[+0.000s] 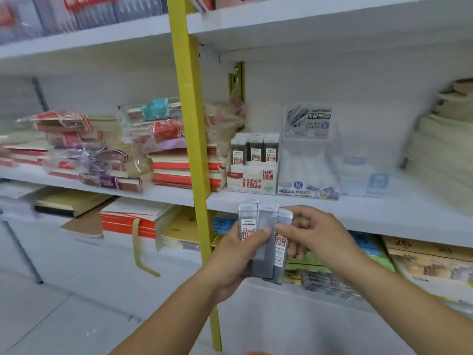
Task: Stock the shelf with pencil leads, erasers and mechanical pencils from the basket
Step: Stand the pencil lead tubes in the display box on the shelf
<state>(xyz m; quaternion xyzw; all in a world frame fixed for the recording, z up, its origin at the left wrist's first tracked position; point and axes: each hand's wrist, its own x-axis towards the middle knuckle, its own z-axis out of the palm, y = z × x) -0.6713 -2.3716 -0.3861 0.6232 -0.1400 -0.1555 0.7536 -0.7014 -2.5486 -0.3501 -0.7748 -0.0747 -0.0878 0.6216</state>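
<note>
Several pencil lead cases fanned out, gripped in the left hand, thumb across the front; right hand pinching the rightmost one. Up at the shelf edge, below the display box.

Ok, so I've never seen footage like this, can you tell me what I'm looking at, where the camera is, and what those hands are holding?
There is no machine here: a person wears a wide-angle camera on the head, so this one picture looks forward and down at their own two hands. The left hand grips a small bundle of pencil lead packs, and the right hand pinches the rightmost pack. Behind them is a white shelf carrying a display box with similar 0.5 HB packs standing in it, with stacked notebooks left of the yellow post.
</note>
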